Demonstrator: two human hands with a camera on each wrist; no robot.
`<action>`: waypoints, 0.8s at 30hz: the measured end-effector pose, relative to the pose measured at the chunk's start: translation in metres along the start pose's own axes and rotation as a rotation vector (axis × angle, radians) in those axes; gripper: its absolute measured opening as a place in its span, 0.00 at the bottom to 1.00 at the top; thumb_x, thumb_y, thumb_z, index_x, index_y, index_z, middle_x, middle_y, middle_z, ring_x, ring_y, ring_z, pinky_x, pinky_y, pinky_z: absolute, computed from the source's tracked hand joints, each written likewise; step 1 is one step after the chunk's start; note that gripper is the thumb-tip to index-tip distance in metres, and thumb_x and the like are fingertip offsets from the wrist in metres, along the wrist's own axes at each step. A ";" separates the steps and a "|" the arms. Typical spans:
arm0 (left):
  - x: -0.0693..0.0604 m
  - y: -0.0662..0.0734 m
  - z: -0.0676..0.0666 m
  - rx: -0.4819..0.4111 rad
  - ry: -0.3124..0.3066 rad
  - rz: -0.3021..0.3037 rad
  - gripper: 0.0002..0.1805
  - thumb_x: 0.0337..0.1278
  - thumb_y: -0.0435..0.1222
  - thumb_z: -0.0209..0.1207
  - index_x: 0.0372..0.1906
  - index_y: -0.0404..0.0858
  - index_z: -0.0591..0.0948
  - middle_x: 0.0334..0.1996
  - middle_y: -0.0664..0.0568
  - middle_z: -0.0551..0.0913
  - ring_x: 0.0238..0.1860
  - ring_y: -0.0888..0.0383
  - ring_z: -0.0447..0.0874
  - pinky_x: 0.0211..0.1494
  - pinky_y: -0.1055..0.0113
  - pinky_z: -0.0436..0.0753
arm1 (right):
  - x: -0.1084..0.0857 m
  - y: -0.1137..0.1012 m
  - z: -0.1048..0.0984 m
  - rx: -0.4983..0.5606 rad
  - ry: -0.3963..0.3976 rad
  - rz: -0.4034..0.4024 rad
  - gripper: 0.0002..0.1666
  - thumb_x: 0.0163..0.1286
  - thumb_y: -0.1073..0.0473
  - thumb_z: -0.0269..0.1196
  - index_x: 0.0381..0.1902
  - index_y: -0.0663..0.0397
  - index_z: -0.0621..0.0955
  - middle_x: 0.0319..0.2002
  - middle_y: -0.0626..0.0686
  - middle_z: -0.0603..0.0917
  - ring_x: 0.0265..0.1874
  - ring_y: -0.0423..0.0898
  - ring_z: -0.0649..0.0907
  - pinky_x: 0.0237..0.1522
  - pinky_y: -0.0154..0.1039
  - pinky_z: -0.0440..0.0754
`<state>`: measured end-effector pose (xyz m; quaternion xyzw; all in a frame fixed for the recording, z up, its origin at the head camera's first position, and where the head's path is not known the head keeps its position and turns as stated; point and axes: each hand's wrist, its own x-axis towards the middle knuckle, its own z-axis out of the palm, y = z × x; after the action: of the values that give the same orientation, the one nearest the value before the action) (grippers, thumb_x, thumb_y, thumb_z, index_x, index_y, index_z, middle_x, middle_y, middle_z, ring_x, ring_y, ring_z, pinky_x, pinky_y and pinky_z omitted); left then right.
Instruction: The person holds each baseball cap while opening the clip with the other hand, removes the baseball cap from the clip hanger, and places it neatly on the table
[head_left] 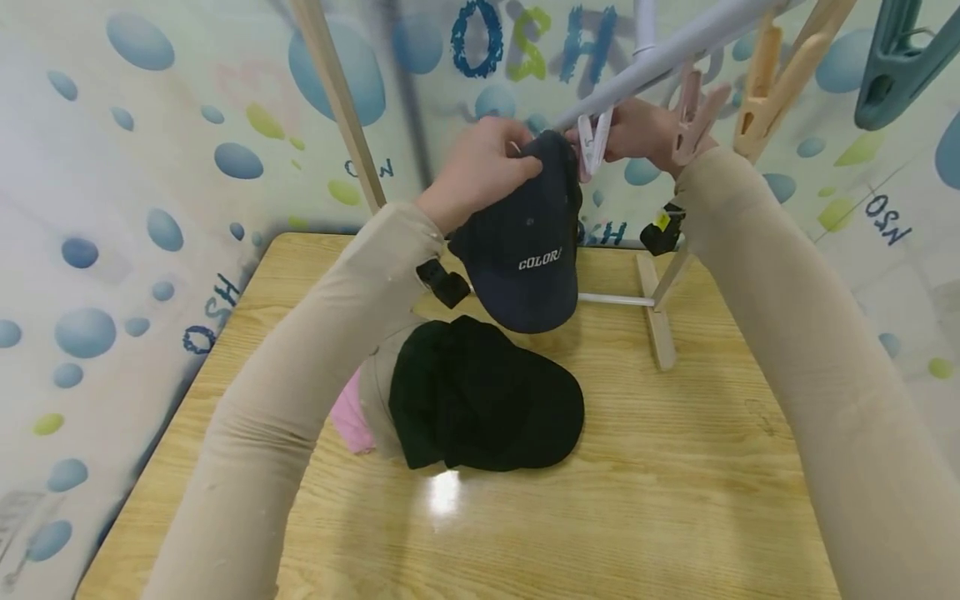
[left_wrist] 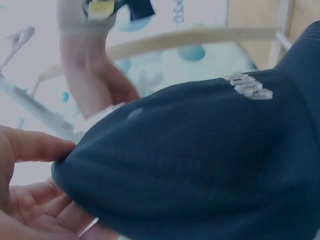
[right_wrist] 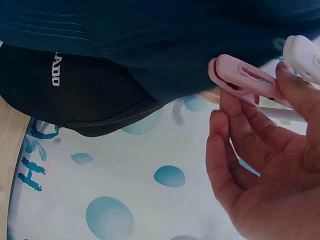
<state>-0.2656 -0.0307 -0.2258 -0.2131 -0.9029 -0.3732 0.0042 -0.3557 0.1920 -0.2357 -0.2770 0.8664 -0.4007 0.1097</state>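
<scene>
A navy cap (head_left: pixel 525 225) with white lettering hangs brim down below the rail. My left hand (head_left: pixel 483 171) pinches its top edge between thumb and fingers; the left wrist view shows the cap (left_wrist: pixel 190 155) close up. My right hand (head_left: pixel 641 133) holds a pink clothespin (right_wrist: pixel 245 77) between thumb and fingers, its tip at the cap's edge. Whether the clothespin bites the fabric, I cannot tell. Beside it is a white clothespin (head_left: pixel 595 143). In the right wrist view, a black section (right_wrist: pixel 85 92) with white letters shows beneath the navy fabric; whether it is a separate cap is unclear.
A dark green cap (head_left: pixel 487 396) lies on the wooden table (head_left: pixel 637 500), over a beige cap (head_left: pixel 381 392) and something pink (head_left: pixel 351 417). Pink, tan and dark green clothespins hang along the white rail (head_left: pixel 675 54). Wooden posts (head_left: pixel 341 100) support the rack.
</scene>
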 end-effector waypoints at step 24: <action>-0.049 0.014 0.090 -0.018 -0.328 0.096 0.18 0.61 0.35 0.60 0.19 0.40 0.67 0.17 0.53 0.66 0.19 0.58 0.66 0.28 0.71 0.64 | 0.004 0.005 -0.001 0.004 -0.051 -0.018 0.19 0.75 0.60 0.54 0.28 0.64 0.84 0.21 0.53 0.84 0.08 0.42 0.59 0.15 0.36 0.57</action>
<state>-0.2020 0.0202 -0.2894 -0.3141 -0.8769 -0.3409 -0.1271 -0.3612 0.1926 -0.2387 -0.2948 0.8599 -0.3963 0.1290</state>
